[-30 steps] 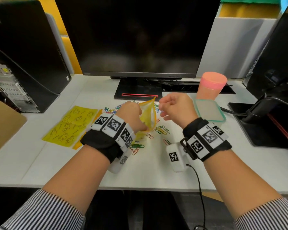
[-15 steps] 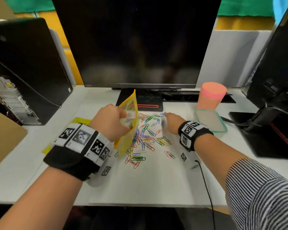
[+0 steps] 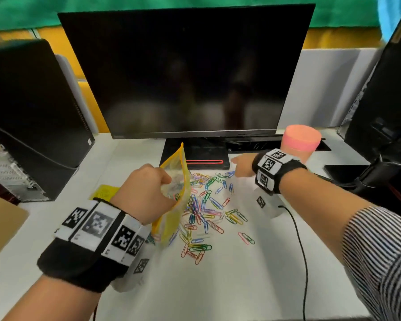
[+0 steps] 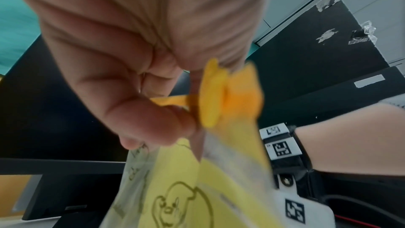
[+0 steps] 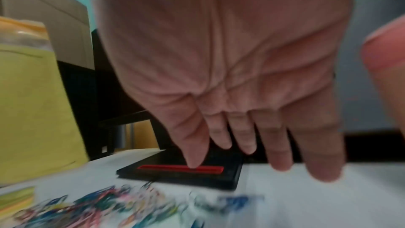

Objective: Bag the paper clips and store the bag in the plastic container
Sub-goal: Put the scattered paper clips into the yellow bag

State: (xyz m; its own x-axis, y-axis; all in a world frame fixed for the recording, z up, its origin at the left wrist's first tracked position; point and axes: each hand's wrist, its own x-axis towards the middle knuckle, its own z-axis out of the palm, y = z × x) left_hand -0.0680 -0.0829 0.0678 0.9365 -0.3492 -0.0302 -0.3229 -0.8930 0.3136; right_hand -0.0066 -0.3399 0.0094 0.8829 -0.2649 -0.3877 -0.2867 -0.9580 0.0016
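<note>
Several coloured paper clips [image 3: 206,209] lie scattered on the white desk [image 3: 229,286] in front of the monitor; they also show blurred as paper clips [image 5: 109,204] in the right wrist view. My left hand [image 3: 148,193] pinches the top of a yellow zip bag [image 3: 176,193] and holds it upright beside the pile. The left wrist view shows the yellow bag [image 4: 197,188] and its orange zip edge between thumb and fingers. My right hand [image 3: 241,165] reaches over the far side of the pile, fingers [image 5: 282,145] straight and empty.
A pink cup [image 3: 301,142] stands at the back right by the right wrist. A black monitor [image 3: 185,70] on its base [image 3: 195,156] fills the back. A computer tower [image 3: 28,107] stands left, dark equipment [image 3: 384,112] right. Yellow bags [image 3: 104,193] lie left.
My right hand has stretched forward from above the bag to the far edge of the clip pile. The left hand and bag have come slightly nearer and to the left.
</note>
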